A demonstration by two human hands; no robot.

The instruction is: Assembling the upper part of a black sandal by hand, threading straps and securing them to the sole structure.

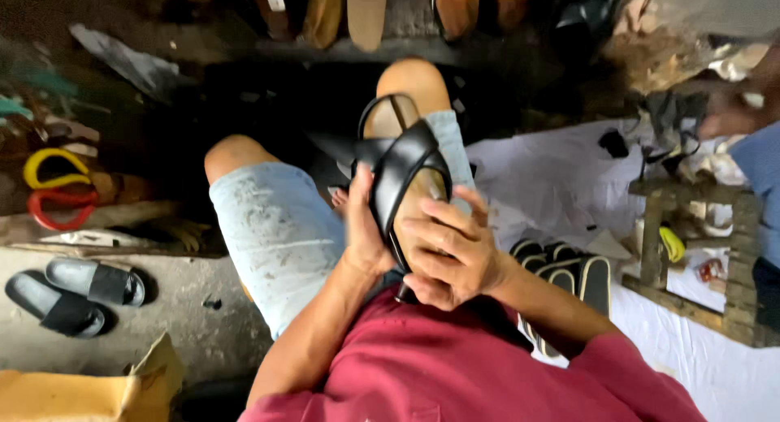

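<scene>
Both hands gripped the sandal (pixel 404 174), left (pixel 363 227) and right (pixel 451 255); it pointed away, its heel seemingly hidden beneath them

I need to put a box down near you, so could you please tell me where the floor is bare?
Bare concrete lies between the grey slides, the cardboard box and the left knee. The white sheet is open below the wooden stool. It is crowded by the stacked soles and the sandals along the top. Both hands hold the black sandal.
</scene>
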